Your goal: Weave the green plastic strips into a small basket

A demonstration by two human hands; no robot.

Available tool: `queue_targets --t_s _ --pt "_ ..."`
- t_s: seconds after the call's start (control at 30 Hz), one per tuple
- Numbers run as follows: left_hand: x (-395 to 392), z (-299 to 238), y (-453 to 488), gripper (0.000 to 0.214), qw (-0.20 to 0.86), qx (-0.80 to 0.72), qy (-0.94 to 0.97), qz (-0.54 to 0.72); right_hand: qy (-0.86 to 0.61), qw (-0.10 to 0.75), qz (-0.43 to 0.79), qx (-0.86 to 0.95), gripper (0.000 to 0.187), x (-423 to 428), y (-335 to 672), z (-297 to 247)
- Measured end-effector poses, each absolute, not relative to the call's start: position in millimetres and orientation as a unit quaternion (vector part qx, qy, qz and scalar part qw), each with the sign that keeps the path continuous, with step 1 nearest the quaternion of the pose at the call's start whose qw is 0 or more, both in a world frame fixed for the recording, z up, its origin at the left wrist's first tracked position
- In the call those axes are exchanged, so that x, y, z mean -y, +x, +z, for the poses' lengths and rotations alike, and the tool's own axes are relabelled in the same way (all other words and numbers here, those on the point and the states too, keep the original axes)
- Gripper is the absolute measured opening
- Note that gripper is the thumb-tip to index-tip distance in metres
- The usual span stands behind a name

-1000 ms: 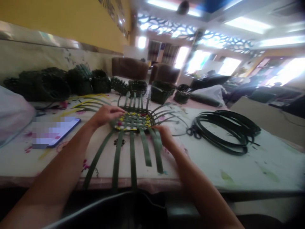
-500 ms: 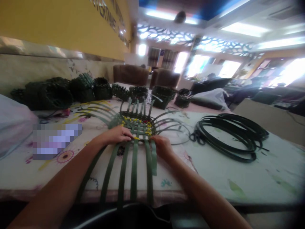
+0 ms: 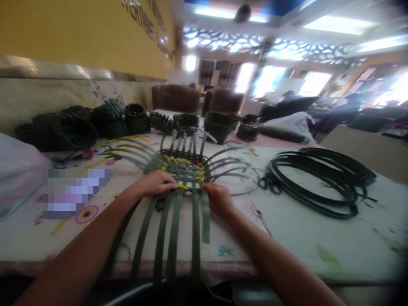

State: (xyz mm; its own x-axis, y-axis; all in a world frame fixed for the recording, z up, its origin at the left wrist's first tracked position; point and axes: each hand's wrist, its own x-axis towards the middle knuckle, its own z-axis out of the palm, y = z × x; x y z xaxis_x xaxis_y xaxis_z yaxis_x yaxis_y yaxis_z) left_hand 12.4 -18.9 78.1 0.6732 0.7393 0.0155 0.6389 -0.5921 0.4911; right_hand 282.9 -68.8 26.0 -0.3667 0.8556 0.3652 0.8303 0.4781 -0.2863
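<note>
Baskets (image 3: 219, 126) sit behind the woven base (image 3: 183, 170), coiled strips (image 3: 349, 193) to its right.

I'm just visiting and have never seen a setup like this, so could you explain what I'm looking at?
There is no machine here: these are a person's bare hands, seen from a camera worn on that person's head, looking forward and down. The left hand and right hand hold the near edge of a green woven piece with yellow bits, its loose strips fanning out all around. It lies on a table with a flower-printed cover. To the right is a coil of dark strips, with what look like scissor handles beside it. Dark woven baskets line the back.
</note>
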Motion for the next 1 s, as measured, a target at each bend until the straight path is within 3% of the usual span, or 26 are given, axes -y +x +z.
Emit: queue_targets --t_s 0.37,0.77,1.0 --pt "21.6 81.9 18.5 0.028 0.217 -0.395 0.889 0.081 -0.516 0.171 0.094 0.834 0.025 72.2 285.2 43.7" --pt "23.9 77.7 27.2 0.025 0.166 -0.444 0.878 0.065 -0.544 0.117 0.073 0.827 0.023 73.1 279.3 45.3" --pt "31.4 79.3 28.7 0.032 0.207 -0.352 0.905 0.117 -0.534 0.118 0.071 0.834 0.019 73.1 279.6 46.3"
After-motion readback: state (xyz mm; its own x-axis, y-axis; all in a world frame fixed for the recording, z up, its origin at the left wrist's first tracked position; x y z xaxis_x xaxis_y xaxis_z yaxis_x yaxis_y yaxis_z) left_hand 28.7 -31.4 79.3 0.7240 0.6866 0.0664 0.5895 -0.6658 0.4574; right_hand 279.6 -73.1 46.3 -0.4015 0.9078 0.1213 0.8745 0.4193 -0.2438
